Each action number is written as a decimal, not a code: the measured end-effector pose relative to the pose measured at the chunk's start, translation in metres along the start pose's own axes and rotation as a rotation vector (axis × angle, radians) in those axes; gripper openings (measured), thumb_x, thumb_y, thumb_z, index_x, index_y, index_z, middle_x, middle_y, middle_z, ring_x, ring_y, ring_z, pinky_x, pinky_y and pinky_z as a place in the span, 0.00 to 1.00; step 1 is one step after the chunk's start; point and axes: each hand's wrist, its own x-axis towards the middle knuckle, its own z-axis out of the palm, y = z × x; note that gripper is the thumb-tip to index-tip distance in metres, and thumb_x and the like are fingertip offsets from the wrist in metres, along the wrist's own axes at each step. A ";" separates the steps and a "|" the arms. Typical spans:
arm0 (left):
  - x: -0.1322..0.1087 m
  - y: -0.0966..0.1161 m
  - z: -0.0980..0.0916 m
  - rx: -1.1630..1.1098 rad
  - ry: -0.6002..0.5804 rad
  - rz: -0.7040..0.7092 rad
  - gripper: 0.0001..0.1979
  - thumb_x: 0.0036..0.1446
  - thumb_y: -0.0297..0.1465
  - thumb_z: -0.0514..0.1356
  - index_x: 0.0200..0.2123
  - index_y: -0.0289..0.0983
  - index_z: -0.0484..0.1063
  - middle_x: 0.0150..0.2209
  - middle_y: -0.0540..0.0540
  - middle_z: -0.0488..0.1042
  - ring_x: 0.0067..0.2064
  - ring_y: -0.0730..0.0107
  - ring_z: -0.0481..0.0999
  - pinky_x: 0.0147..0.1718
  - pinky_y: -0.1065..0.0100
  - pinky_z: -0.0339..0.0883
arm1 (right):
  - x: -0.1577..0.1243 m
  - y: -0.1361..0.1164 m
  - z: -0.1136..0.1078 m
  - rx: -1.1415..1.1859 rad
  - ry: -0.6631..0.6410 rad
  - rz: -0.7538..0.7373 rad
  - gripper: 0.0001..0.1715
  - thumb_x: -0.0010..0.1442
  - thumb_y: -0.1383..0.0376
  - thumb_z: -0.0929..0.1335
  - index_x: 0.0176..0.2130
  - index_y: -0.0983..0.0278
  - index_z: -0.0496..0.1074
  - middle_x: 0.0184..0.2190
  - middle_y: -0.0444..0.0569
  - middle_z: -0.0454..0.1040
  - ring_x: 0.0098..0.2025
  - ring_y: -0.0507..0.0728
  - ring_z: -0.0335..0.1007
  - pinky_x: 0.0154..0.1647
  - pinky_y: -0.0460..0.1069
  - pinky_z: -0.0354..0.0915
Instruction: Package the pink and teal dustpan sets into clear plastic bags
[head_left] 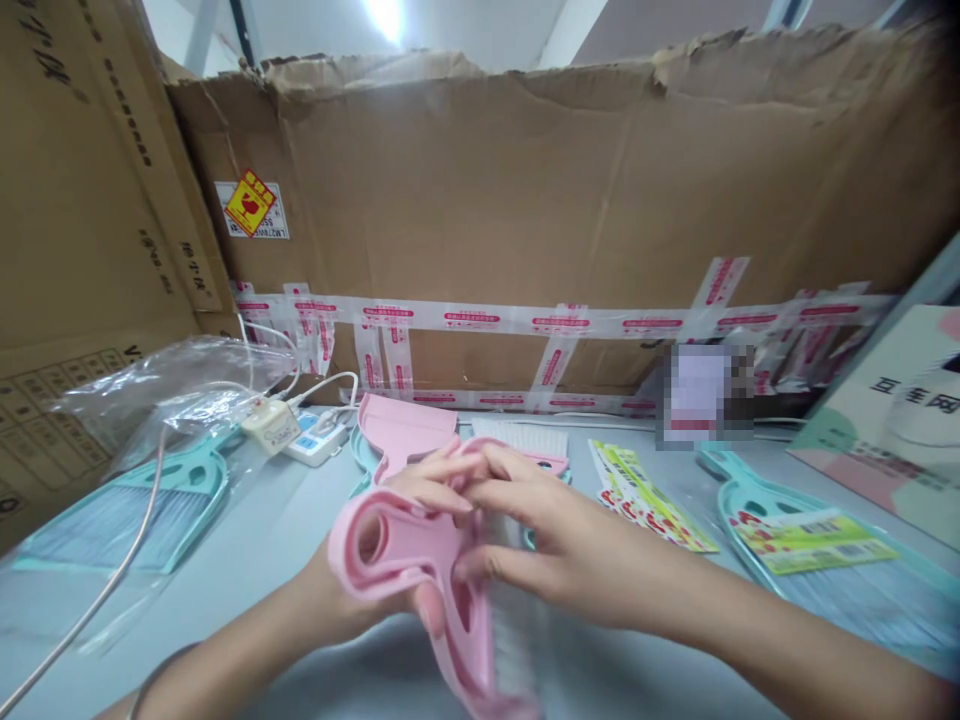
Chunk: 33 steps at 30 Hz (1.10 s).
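Both hands meet over a pink dustpan-and-brush set (390,545) held above the grey table (300,520). My left hand (409,500) grips its looped pink handle from below and behind, fingers curled round it. My right hand (536,545) comes from the right, fingers pinched on the pink piece next to the white bristles (514,640). A second pink dustpan (401,430) with a white-bristled brush (525,438) lies on the table just behind my hands.
A teal dustpan set in a clear bag (142,500) lies at left, a teal set with a label (810,545) at right. Printed label cards (649,495), a white power strip (315,440) with cables, and taped cardboard walls (525,230) surround the table.
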 end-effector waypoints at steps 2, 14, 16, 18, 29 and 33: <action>-0.001 0.000 0.000 0.030 0.015 0.015 0.22 0.47 0.47 0.61 0.44 0.45 0.71 0.50 0.39 0.71 0.54 0.47 0.68 0.49 0.45 0.64 | 0.004 -0.003 -0.001 -0.037 0.011 -0.021 0.03 0.54 0.67 0.69 0.31 0.63 0.69 0.39 0.48 0.66 0.46 0.55 0.61 0.47 0.52 0.62; 0.026 -0.017 -0.043 0.320 0.599 0.147 0.13 0.44 0.34 0.67 0.33 0.38 0.70 0.36 0.47 0.73 0.45 0.61 0.73 0.48 0.55 0.65 | 0.000 0.045 -0.064 -0.640 0.394 -0.130 0.04 0.56 0.66 0.65 0.30 0.64 0.68 0.33 0.51 0.68 0.34 0.55 0.64 0.34 0.50 0.62; 0.033 -0.025 -0.044 0.489 0.585 0.264 0.14 0.41 0.36 0.69 0.30 0.39 0.69 0.32 0.49 0.73 0.41 0.61 0.72 0.45 0.55 0.65 | 0.009 0.070 -0.068 -0.786 0.245 -0.213 0.05 0.56 0.68 0.64 0.31 0.67 0.69 0.34 0.54 0.69 0.35 0.56 0.64 0.34 0.50 0.61; 0.039 -0.036 -0.042 0.712 0.523 0.347 0.14 0.42 0.36 0.68 0.29 0.39 0.69 0.31 0.48 0.73 0.41 0.60 0.72 0.44 0.55 0.63 | 0.017 0.094 -0.065 -0.940 0.047 -0.239 0.09 0.56 0.71 0.62 0.29 0.68 0.71 0.32 0.55 0.70 0.32 0.56 0.64 0.31 0.50 0.59; 0.029 -0.086 -0.031 1.022 0.014 -0.046 0.15 0.48 0.18 0.51 0.37 0.38 0.68 0.41 0.42 0.69 0.47 0.59 0.68 0.41 0.61 0.65 | 0.020 0.136 -0.037 -0.894 -0.316 -0.149 0.17 0.57 0.74 0.61 0.43 0.63 0.72 0.34 0.51 0.74 0.33 0.53 0.69 0.34 0.48 0.60; 0.027 -0.078 -0.035 1.073 -0.195 -0.176 0.16 0.48 0.17 0.49 0.35 0.37 0.70 0.40 0.41 0.70 0.43 0.59 0.71 0.35 0.63 0.66 | 0.012 0.141 -0.057 -0.711 -0.116 -0.052 0.21 0.60 0.71 0.58 0.49 0.62 0.70 0.42 0.51 0.75 0.41 0.55 0.71 0.41 0.49 0.63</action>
